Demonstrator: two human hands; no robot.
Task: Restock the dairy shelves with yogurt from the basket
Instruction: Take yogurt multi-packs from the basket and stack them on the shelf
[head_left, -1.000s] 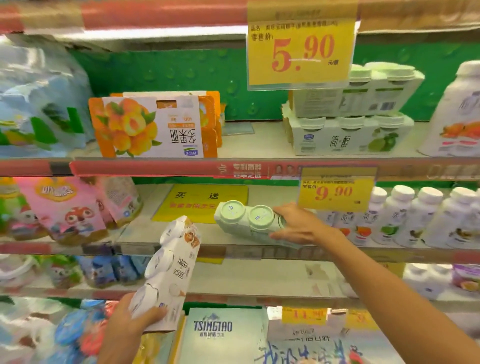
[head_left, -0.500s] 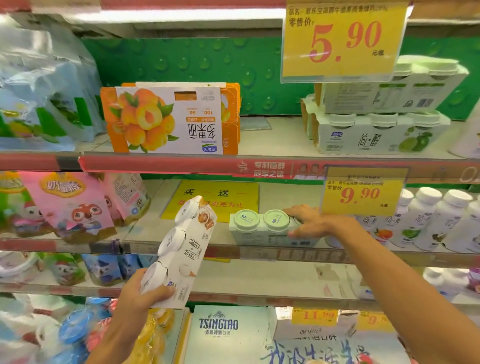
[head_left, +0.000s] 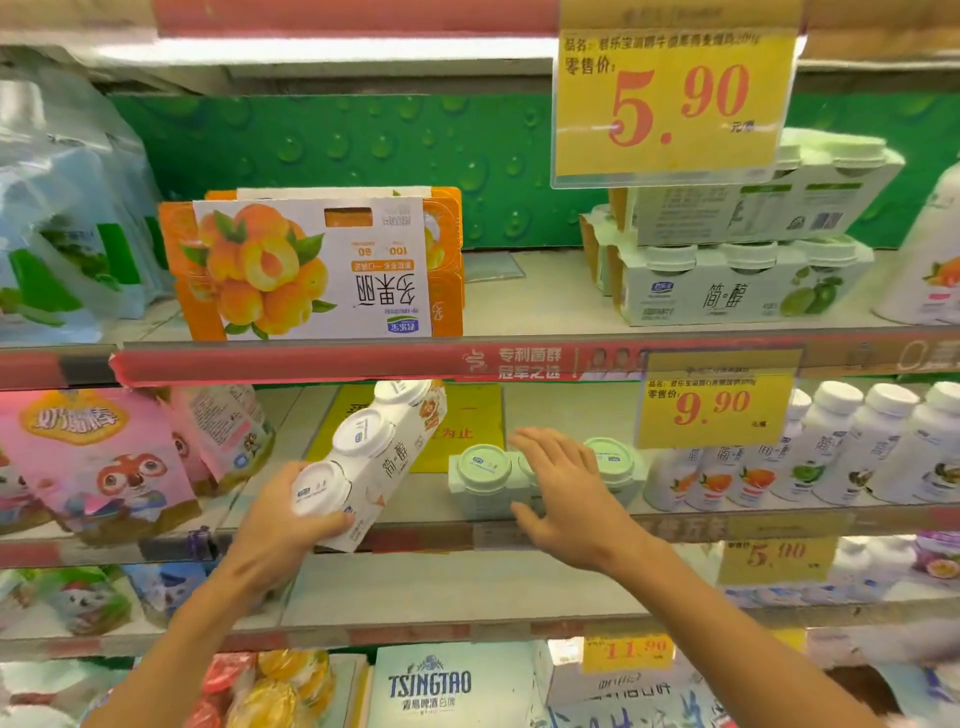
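Gripping near end of white yogurt 3-pack (head_left: 371, 467), L hand (head_left: 283, 525) held it tilted over middle shelf (head_left: 441, 532) edge. R hand (head_left: 563, 493), fingers straight and spread, lay on green-lid yogurt pack (head_left: 480, 480) standing on shelf w/ bottle row (head_left: 831, 447) beside.

Both arms are bare all the way down, with no sleeves showing. The left hand (head_left: 283, 525) and the right hand (head_left: 563, 493) wear no gloves, rings or watch.
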